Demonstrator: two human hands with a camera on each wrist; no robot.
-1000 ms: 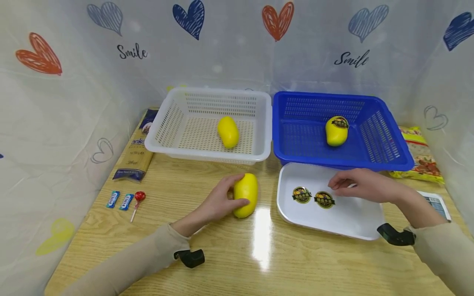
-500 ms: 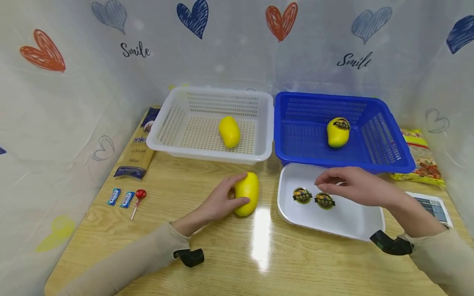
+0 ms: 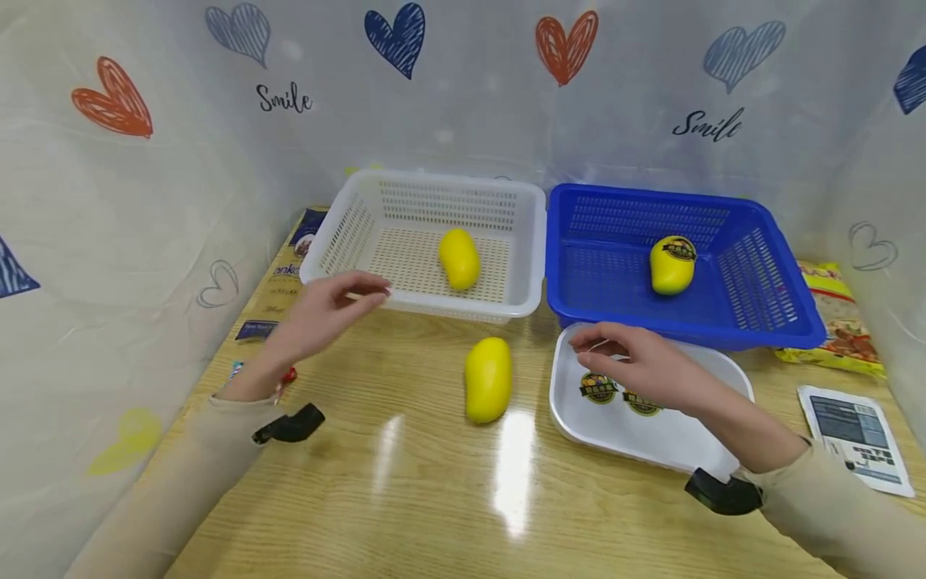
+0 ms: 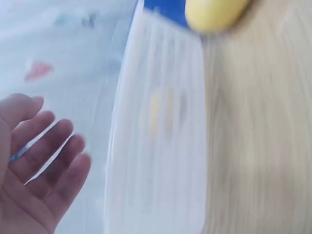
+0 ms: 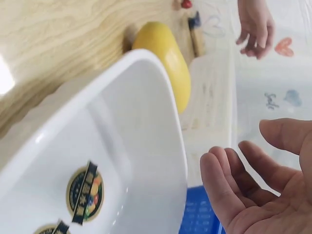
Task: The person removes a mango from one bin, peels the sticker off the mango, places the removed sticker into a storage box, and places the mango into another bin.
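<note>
1 yellow mango (image 3: 488,379) lies on the worktop (image 3: 427,519), just beside the left end of the white tray (image 3: 651,441) and apart from both hands. The left hand (image 3: 321,315) hangs in the air by the near left corner of the white basket (image 3: 463,305). Its grip is apart — the thumb stands away from the softly bent fingers, with just air between. The right hand (image 3: 644,366) hangs over the white tray, and its grip is apart too, as the right wrist view shows. 2 round stickers (image 3: 599,388) lie flat in the tray, and the right hand hides a bit of 1 of them in the head view. A plain mango (image 3: 459,259) sits in the white basket. Next to it is the blue basket (image 3: 608,277), and the mango there (image 3: 669,277) wears a black label (image 3: 678,248). On the left, a brown pack (image 3: 282,277) and a red lollipop (image 3: 289,375) are partly hidden by the left arm. On the right lie a yellow bag (image 3: 832,322) and a white packet (image 3: 861,434).
</note>
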